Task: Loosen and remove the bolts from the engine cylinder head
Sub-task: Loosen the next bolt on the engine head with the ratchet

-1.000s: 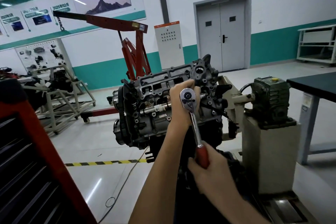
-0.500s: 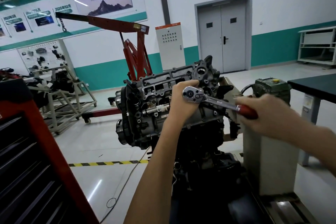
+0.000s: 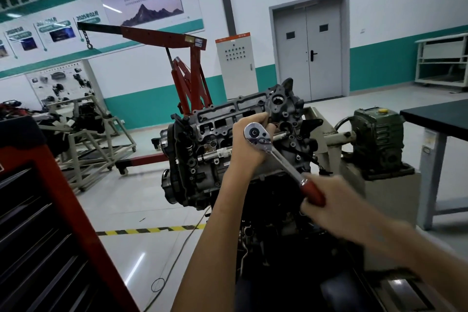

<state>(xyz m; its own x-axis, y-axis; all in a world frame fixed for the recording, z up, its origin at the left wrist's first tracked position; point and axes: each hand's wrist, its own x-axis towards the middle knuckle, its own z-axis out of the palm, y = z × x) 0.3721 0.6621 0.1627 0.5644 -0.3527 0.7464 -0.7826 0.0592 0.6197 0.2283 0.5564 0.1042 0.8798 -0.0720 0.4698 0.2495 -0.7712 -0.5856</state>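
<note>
The grey engine cylinder head point(image 3: 217, 132) sits tilted toward me on a stand at the centre. A chrome ratchet wrench point(image 3: 276, 157) with a red grip is set against the head, its round end up and its handle slanting down to the right. My left hand point(image 3: 249, 145) grips the ratchet's head from behind and hides the bolt and socket under it. My right hand point(image 3: 329, 206) grips the red handle low on the right; it is blurred by motion.
A red tool cabinet point(image 3: 38, 210) stands close at the left. A red engine hoist point(image 3: 187, 76) is behind the engine. A green gearbox point(image 3: 377, 139) on a beige pedestal and a dark-topped table point(image 3: 440, 119) are at the right. A yellow-black floor stripe point(image 3: 152, 230) crosses below.
The ratchet handle swung from pointing down up to the right, then back down to a lower-right slant. My right hand moved with it. My left hand stayed on the ratchet's head.
</note>
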